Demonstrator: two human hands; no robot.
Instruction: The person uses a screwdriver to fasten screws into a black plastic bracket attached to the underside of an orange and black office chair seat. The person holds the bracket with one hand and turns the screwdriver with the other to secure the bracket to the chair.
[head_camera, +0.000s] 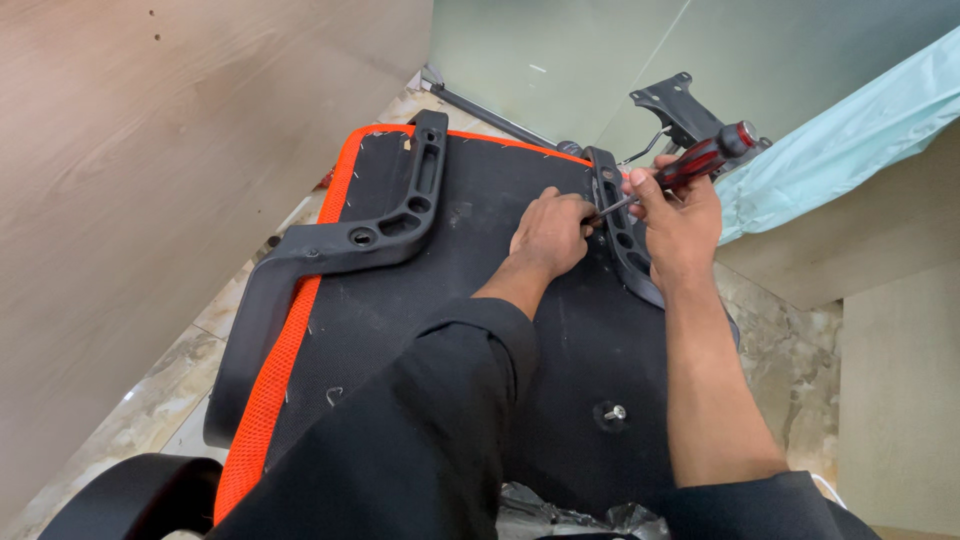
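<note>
The seat lies upside down on the floor, black underside up, orange edging along its left rim. 2 armrests sit on it: the left armrest overhangs that rim, the right armrest runs near the far right edge. The right hand is wrapped around a screwdriver, tip at the right armrest. The left hand pinches at the tip, fingers narrow. A wall stands close on the left; bare seat lies between the armrests.
</note>
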